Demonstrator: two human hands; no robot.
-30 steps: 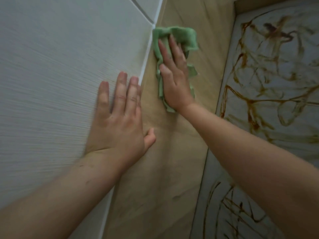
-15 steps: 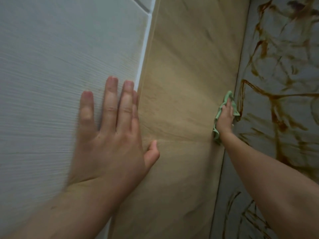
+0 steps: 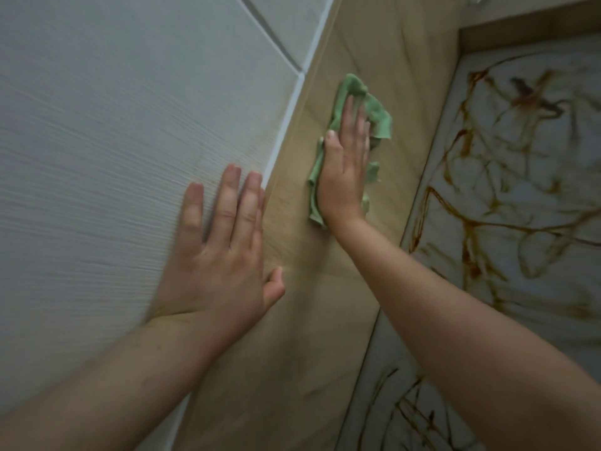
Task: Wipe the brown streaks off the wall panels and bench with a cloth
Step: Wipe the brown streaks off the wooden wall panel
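Note:
A crumpled green cloth (image 3: pixel 377 113) lies flat against the tan wood-look wall panel (image 3: pixel 325 304). My right hand (image 3: pixel 346 167) presses on the cloth with straight fingers, in the upper middle of the panel. My left hand (image 3: pixel 221 255) rests flat with spread fingers on the pale grey textured panel (image 3: pixel 113 157), its thumb over the tan panel's edge. To the right, a white surface (image 3: pixel 527 206) carries many brown streaks.
A white trim strip (image 3: pixel 286 122) divides the grey panel from the tan one. A dark seam (image 3: pixel 270 30) crosses the grey panel at the top. More brown streaks (image 3: pixel 409 415) run along the white surface at the bottom right.
My right hand has swept the cloth from the tan panel's right edge back up to its upper middle. My left hand stays planted on the grey panel.

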